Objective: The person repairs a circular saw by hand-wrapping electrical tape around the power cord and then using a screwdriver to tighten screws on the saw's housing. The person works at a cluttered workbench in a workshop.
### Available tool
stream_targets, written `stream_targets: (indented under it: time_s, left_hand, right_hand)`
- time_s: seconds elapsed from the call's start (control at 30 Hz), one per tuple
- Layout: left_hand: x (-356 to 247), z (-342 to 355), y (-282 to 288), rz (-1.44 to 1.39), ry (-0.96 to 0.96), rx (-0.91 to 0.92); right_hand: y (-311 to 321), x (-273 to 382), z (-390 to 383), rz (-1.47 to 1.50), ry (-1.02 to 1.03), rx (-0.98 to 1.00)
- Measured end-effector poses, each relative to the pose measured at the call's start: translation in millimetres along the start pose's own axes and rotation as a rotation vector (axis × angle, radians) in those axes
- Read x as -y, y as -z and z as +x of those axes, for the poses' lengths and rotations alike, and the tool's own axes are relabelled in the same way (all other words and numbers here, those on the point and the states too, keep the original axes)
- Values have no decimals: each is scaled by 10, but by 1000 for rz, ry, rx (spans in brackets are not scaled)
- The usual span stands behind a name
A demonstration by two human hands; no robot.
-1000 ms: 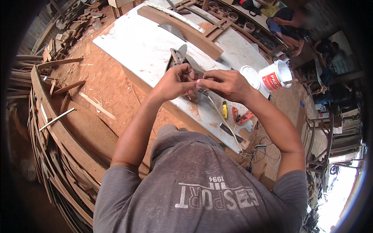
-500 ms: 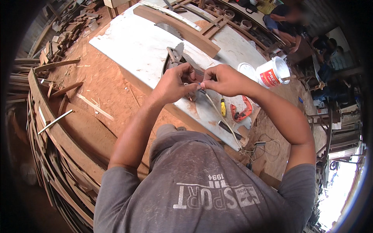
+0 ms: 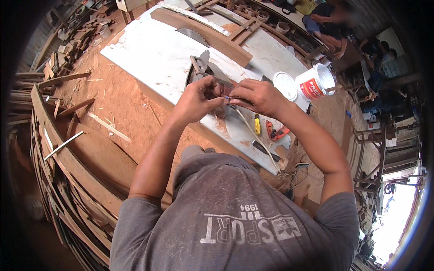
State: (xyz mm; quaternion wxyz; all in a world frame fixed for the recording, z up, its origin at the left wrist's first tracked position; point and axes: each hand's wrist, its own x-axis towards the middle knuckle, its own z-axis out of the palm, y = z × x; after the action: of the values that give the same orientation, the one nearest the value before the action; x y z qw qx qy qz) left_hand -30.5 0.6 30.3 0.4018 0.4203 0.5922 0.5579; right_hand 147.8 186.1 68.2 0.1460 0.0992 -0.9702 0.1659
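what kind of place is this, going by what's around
Most likely a woodworking shop: a toothed circular saw blade stands at a plank on the white-topped table, and long wooden strips are heaped at the left.

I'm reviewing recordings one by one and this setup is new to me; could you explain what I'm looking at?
There is no machine: these are a person's bare left hand and right hand. A fisheye camera on the head looks down, so edges bend. The fingertips meet at something small and bluish, too small to identify; which hand grips it, I can't tell.

Beyond the hands on the white tabletop is a timber beam beside a round toothed blade. Nearer lie a pale cable, a yellow tool and a red tool. A white bucket is toward the right.
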Motion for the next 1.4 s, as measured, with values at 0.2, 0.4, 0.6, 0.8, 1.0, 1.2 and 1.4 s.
stream_targets:
  time_s: [0.2, 0.4, 0.6, 0.8, 1.0, 1.2, 1.4]
  left_hand:
    - [-96, -20, -23, 126, 16, 37]
    - [172, 25, -11, -58, -39, 65]
    - [231, 16, -75, -173, -70, 14]
    - [196, 48, 7, -201, -44, 49]
    - [165, 86, 37, -98, -35, 63]
    - [45, -84, -127, 283, -166, -80]
    - [216, -30, -190, 7, -118, -102]
  right_hand:
    - [29, -7, 11, 144, -34, 171]
    - [-171, 79, -23, 1118, -805, 179]
    - [-326, 202, -236, 1745, -1096, 29]
    - [-176, 136, -118, 66, -136, -113]
    - [-35, -21, 43, -66, -46, 57]
    - [-317, 67, -34, 1135, -1215, 203]
    - [-147, 109, -114, 505, -768, -38]
